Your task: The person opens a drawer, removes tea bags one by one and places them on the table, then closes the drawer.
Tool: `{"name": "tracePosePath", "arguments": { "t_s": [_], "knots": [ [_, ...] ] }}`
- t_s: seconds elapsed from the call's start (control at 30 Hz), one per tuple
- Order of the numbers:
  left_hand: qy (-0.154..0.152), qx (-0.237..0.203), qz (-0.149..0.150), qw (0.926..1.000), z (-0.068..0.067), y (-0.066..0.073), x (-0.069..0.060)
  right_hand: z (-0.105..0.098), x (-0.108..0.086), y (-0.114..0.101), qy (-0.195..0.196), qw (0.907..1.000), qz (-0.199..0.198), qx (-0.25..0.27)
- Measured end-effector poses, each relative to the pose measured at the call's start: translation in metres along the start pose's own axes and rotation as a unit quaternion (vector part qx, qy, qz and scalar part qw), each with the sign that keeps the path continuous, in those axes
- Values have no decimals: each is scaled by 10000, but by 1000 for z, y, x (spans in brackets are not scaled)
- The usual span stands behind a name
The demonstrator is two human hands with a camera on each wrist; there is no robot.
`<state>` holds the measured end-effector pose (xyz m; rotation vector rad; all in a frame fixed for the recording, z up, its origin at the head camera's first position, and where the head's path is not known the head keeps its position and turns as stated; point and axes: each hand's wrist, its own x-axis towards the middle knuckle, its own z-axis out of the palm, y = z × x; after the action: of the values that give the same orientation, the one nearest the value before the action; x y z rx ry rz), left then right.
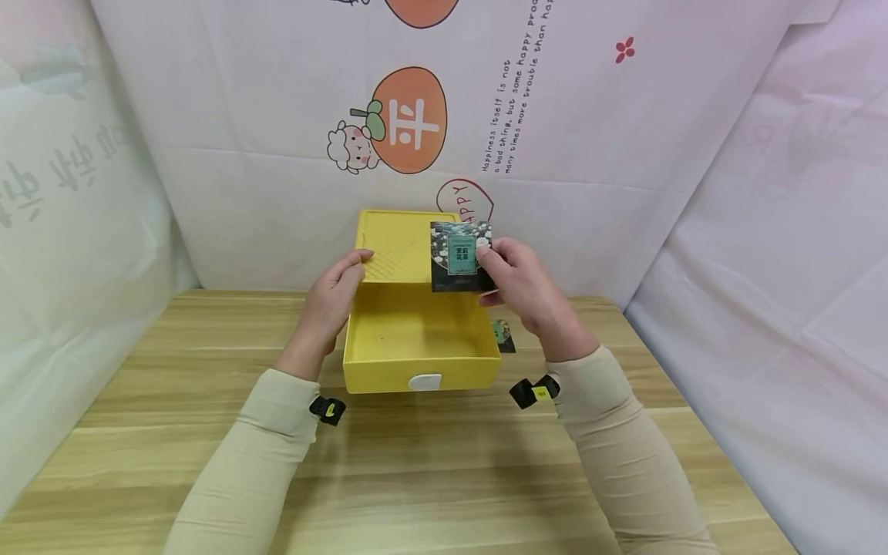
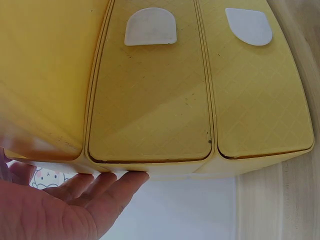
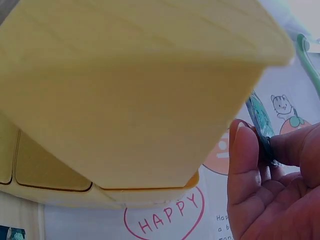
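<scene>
**Wooden table (image 1: 208, 470), printed cloth (image 1: 277, 100) behind; packet (image 1: 461, 256) in hand by an open drawer (image 1: 388, 378)**

Head view: Yellow cabinet (image 1: 395, 239) on table, top drawer pulled out. Left hand (image 1: 329, 301) rests at the cabinet's left side. Right hand (image 1: 527, 293) pinches the packet above the cabinet top, near its right front edge. Second packet (image 1: 506, 338) lies just beside the drawer, partly hidden by it. Progress, judged: drawer opening and one pick-up look done; held packet not yet in the drawer, second packet not picked up. Obstacle: cabinet body covers the drawer's rear part.

Left wrist view: Fingers (image 2: 112, 197) extended, close together, touching the cabinet's side. Middle drawer (image 2: 150, 100) and bottom drawer (image 2: 262, 85) closed.

Right wrist view: Drawer's underside blocks much of the frame. Packet edge-on, pinched between thumb and fingers.
</scene>
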<state>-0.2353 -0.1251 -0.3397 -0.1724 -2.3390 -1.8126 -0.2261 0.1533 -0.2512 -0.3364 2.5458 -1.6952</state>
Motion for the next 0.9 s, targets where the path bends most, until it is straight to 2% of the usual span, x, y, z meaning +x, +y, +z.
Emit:
{"name": "tracePosePath", "arguments": {
  "t_s": [0.9],
  "knots": [
    [-13, 51, 16, 10000, 0, 0, -1, -30, 9, 23, 420, 9984, 309, 223]
  ]
}}
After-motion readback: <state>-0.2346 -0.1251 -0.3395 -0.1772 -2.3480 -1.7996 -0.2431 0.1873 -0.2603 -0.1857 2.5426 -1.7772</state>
